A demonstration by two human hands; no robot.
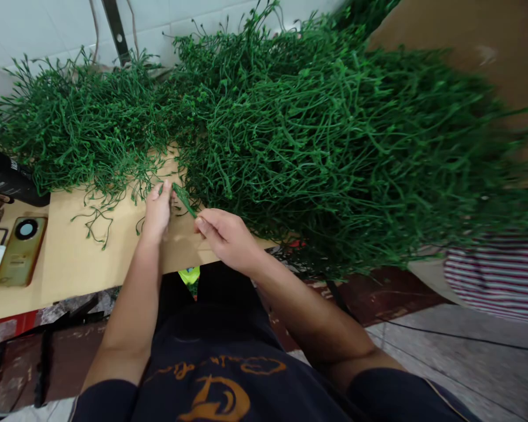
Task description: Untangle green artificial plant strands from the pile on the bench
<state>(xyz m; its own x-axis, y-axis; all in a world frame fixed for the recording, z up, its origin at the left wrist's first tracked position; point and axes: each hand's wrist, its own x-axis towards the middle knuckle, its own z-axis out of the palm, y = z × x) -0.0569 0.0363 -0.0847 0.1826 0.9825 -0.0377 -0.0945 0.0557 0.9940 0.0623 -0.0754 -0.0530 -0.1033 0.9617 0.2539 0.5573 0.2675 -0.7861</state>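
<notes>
Right hand [226, 234]: pinches the lower end of the sprig [185, 200] between thumb and fingers.
Left hand [157, 211]: at the sprig's upper end, thumb up; cannot tell whether it grips.
Sprig: slanted between both hands, above the cardboard [83, 266].
Large heap [299, 135]: tangled green stems, just right of the hands.
Small heap [83, 123]: more stems, beyond the left hand.
Loose stems [100, 218]: on the cardboard, left of the left hand.
Phone [23, 258]: lies at far left, camera side up, near a black bottle [9, 176].
</notes>
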